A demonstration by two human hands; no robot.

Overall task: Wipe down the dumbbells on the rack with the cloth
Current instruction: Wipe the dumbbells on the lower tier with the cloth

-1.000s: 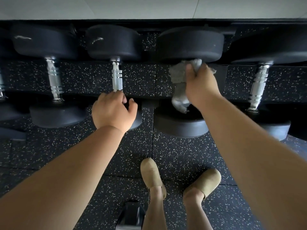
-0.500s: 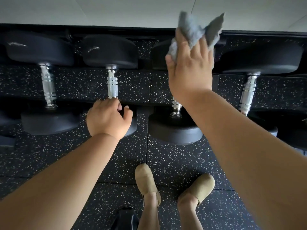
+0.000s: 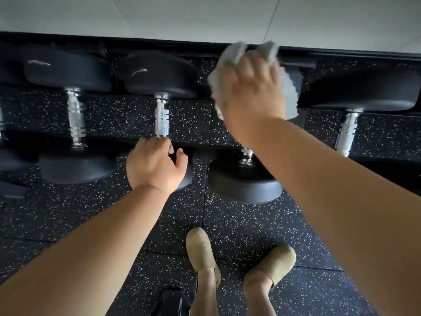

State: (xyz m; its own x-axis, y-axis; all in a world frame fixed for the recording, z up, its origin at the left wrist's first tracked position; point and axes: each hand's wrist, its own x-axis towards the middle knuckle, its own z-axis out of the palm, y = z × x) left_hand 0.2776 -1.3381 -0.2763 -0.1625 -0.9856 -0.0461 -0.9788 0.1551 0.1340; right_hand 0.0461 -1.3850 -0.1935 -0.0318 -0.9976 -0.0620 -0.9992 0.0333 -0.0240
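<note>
Several black dumbbells with chrome handles lie on a low black rack (image 3: 296, 52). My right hand (image 3: 252, 92) holds a grey cloth (image 3: 287, 92) pressed over the far head of the third dumbbell (image 3: 243, 185), hiding that head and most of its handle. My left hand (image 3: 157, 166) rests curled over the near head of the second dumbbell (image 3: 159, 74), at the foot of its chrome handle (image 3: 161, 119). Another dumbbell (image 3: 68, 71) lies at the left and a larger one (image 3: 364, 92) at the right.
Speckled black rubber flooring (image 3: 239, 224) runs under and in front of the rack. My two feet in tan shoes (image 3: 200, 249) stand just below the dumbbells. A dark object (image 3: 170, 302) sits at the bottom edge. A pale wall (image 3: 205, 17) is behind the rack.
My right hand lifted the cloth off the third dumbbell's handle, up to the far head, and now presses it there. My left hand stayed on the second dumbbell.
</note>
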